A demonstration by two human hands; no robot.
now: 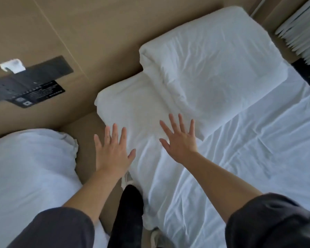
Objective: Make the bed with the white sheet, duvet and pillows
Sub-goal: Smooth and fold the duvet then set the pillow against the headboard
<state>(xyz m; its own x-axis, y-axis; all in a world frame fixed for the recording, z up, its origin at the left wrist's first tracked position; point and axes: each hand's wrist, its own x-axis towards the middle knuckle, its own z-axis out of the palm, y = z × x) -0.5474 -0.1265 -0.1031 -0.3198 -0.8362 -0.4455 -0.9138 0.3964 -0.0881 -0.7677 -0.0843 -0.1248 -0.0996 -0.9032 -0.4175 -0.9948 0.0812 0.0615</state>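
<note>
A white pillow [132,104] lies flat at the head of the bed, against the tan wall. A second, larger white pillow [213,59] sits beside it and overlaps its right edge. A white sheet [249,158] covers the mattress, wrinkled in places. My right hand [180,140] is spread with straight fingers over the near end of the flat pillow. My left hand [113,151] is also spread flat, at the bed's left edge just short of that pillow. Both hands hold nothing. Whether they touch the fabric I cannot tell.
A second bed with bunched white bedding [29,176] stands to the left across a narrow tan floor gap [86,140]. A black panel with a label [34,90] is mounted on the wall. White curtain folds [302,33] hang at the far right. My dark trouser leg [129,212] stands in the gap.
</note>
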